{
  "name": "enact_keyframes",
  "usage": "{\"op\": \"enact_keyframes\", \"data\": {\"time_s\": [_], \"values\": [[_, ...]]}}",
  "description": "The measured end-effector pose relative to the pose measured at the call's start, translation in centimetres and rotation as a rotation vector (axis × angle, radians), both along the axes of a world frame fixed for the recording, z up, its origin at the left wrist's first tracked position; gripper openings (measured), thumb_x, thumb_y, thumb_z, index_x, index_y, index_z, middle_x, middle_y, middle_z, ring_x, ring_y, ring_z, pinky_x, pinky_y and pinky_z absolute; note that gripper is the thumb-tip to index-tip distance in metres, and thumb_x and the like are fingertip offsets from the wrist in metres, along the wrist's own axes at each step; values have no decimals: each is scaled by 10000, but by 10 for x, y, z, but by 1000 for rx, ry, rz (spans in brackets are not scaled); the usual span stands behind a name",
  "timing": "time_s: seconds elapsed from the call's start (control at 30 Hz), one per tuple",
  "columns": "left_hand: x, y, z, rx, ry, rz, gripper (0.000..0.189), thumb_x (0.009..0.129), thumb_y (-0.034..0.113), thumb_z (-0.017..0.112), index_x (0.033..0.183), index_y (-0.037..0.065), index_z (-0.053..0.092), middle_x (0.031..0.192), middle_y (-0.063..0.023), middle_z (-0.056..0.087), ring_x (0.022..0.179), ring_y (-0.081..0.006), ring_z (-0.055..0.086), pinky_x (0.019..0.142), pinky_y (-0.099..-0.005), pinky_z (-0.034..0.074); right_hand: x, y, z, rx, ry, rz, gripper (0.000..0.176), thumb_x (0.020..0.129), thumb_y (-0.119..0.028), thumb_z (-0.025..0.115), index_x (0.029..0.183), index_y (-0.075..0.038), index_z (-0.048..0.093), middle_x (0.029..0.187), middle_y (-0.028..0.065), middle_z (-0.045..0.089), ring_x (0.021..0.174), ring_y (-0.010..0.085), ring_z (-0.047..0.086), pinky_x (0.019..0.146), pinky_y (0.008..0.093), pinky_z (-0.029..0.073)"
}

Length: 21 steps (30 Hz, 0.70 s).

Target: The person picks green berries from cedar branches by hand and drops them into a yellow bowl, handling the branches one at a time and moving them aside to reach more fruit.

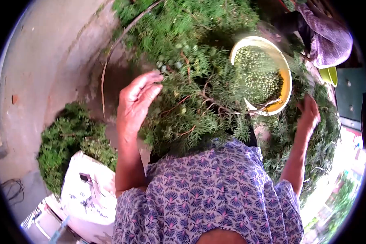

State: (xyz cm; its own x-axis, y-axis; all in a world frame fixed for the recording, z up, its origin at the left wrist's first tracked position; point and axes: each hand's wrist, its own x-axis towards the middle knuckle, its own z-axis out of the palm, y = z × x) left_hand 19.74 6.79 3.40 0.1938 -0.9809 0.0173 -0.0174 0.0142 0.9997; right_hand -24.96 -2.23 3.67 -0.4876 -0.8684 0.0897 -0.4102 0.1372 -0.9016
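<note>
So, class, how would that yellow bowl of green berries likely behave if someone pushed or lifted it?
The yellow bowl looks well filled with small green berries, so probably heavy for its size. It rests among springy leafy branches, not a flat surface, so a push might tip it. The round berries would likely roll out.

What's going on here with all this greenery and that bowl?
A person in a purple patterned garment has both bare hands in a big heap of leafy branches that carry small green berries. The left hand lies open on the branches. The right hand reaches into the foliage beside a yellow bowl, which is well filled with green berries. Another person in purple is beyond the bowl, and a second pile of greens lies to the left.
</note>
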Motion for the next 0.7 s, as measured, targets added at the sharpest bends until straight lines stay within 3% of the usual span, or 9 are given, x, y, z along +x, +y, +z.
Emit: {"op": "enact_keyframes", "data": {"time_s": [0.1,0.13,0.2,0.33,0.4,0.47,0.57,0.63,0.7], "values": [[19,28,-27,134,-64,102,244,868,55,553,1095,-31,572,1023,-85,618,923,-146,575,823,-251,457,-181,39,-61,-10,61,-348,251,841,-199,601,1005,-18,653,986,112,636,846,198,603,689,287,510],[22,38,-31,214,-96,151,232,864,64,562,1082,-12,588,1010,-71,623,903,-132,574,810,-240,452,-192,63,-46,363,834,-325,339,803,-237,608,1047,-2,630,1037,152,617,874,258,597,779,346,486],[23,56,-37,353,-156,126,207,851,130,600,1019,14,626,881,-31,622,779,-102,548,726,-236,444,-251,88,-82,336,1042,-496,426,769,-276,615,1097,-5,604,1037,167,613,889,312,583,860,372,444],[2,68,-47,375,-38,122,153,849,123,608,935,-2,598,765,-6,564,697,-76,506,635,-207,414,-67,46,-33,87,250,-37,271,853,-129,573,1106,-40,609,947,53,651,734,101,595,620,213,488],[-13,69,-47,198,-229,447,143,851,121,608,929,1,591,768,-1,563,689,-66,497,611,-195,395,43,28,7,165,290,100,174,841,-99,590,1002,-94,657,910,60,664,747,115,633,608,213,542],[-23,67,-26,165,-155,506,108,843,92,612,910,10,636,733,-15,601,623,-72,521,553,-208,431,128,34,37,60,391,562,102,805,-35,618,899,-45,658,865,76,664,693,119,628,549,203,545],[-41,71,6,233,-165,194,102,848,85,602,799,17,661,566,-24,571,398,-38,438,359,-181,318,189,30,20,-291,100,1363,168,802,-178,650,759,-17,629,693,58,623,577,157,574,446,254,477],[-59,71,21,332,-60,82,131,855,99,601,854,-21,655,617,-52,604,419,-47,471,378,-179,353,207,37,36,-147,524,1523,178,773,-196,677,743,-31,617,606,50,536,544,201,523,440,325,421],[-65,68,21,338,-42,59,147,856,103,602,873,-35,652,635,-61,615,421,-52,478,380,-183,361,213,44,31,-159,546,1525,150,757,-166,666,737,-38,590,639,60,513,590,211,529,494,332,434]]}}
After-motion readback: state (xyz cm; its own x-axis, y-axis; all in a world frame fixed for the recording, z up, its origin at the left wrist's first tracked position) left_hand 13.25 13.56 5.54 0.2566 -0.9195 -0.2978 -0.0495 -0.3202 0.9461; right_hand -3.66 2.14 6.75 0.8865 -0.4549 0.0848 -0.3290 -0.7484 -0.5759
